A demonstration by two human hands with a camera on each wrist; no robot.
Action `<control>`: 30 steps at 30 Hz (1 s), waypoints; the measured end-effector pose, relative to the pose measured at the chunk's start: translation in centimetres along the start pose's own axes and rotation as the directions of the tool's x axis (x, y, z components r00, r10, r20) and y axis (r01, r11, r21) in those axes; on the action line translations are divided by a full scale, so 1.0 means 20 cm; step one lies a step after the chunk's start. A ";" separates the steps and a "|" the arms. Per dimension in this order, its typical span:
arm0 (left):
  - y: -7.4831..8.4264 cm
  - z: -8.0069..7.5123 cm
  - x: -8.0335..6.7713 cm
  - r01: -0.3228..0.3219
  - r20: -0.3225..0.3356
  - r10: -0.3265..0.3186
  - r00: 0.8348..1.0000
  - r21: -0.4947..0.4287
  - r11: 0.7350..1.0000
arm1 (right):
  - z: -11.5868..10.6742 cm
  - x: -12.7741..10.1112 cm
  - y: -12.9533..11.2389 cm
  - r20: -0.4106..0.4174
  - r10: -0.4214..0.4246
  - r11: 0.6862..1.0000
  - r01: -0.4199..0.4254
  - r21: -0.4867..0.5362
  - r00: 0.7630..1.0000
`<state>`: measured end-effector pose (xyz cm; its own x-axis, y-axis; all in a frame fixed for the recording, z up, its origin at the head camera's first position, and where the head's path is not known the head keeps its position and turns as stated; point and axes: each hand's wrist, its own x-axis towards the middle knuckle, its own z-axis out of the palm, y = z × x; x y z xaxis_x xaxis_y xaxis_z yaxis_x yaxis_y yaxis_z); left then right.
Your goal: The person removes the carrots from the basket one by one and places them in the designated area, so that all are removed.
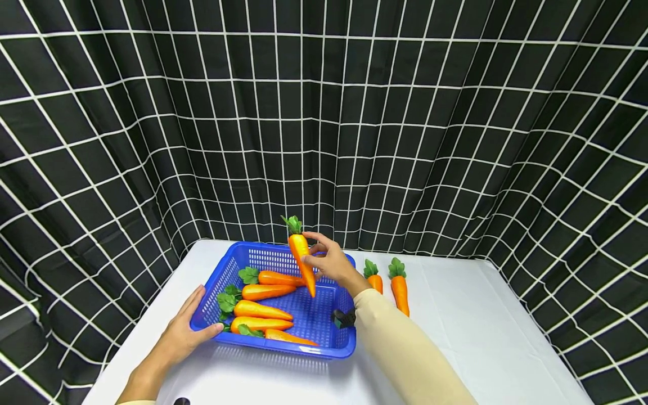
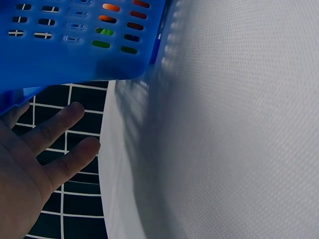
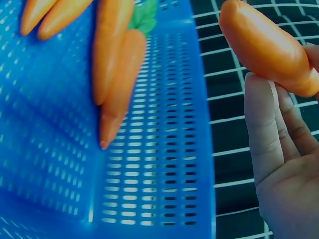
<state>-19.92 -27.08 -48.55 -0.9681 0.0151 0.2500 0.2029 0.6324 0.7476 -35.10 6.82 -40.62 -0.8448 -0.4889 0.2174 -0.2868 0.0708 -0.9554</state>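
A blue slotted basket (image 1: pixel 334 343) sits on the white table (image 1: pixel 481 337) with several orange carrots (image 1: pixel 263 309) lying in it. My right hand (image 1: pixel 331 263) holds one carrot (image 1: pixel 302 261) above the basket, tip down and green top up; in the right wrist view this carrot (image 3: pixel 264 47) lies against my fingers (image 3: pixel 264 134). My left hand (image 1: pixel 182 332) rests flat against the basket's left front corner (image 2: pixel 75 50), fingers (image 2: pixel 55 129) straight. Two more carrots (image 1: pixel 399 287) lie on the table to the right of the basket.
A black curtain with a white grid (image 1: pixel 324 112) hangs behind and around the table. The table's left edge (image 2: pixel 107 149) runs close by my left hand. Bare white tabletop spreads to the right and front of the basket.
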 end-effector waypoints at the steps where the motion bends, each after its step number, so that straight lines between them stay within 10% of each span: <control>1: 0.00 0.00 0.00 0.000 0.001 0.000 1.000 0.001 1.000 | -0.01 -0.01 -0.03 -0.001 -0.013 1.000 0.013 0.008 1.000; 14: 0.02 -0.03 0.00 0.023 0.025 -0.023 0.999 0.009 1.000 | -0.12 -0.10 -0.25 -0.099 -0.171 0.979 0.180 0.093 0.980; 30: 0.02 -0.03 0.02 0.041 0.039 -0.041 0.998 0.013 0.999 | -0.28 -0.24 -0.50 -0.224 -0.378 0.915 0.399 0.056 0.898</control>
<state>-20.06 -27.30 -47.80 -0.9806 0.0191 0.1950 0.1616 0.6422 0.7493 -30.77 13.33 -30.94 -0.7515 -0.2711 0.6015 -0.5745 -0.1794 -0.7986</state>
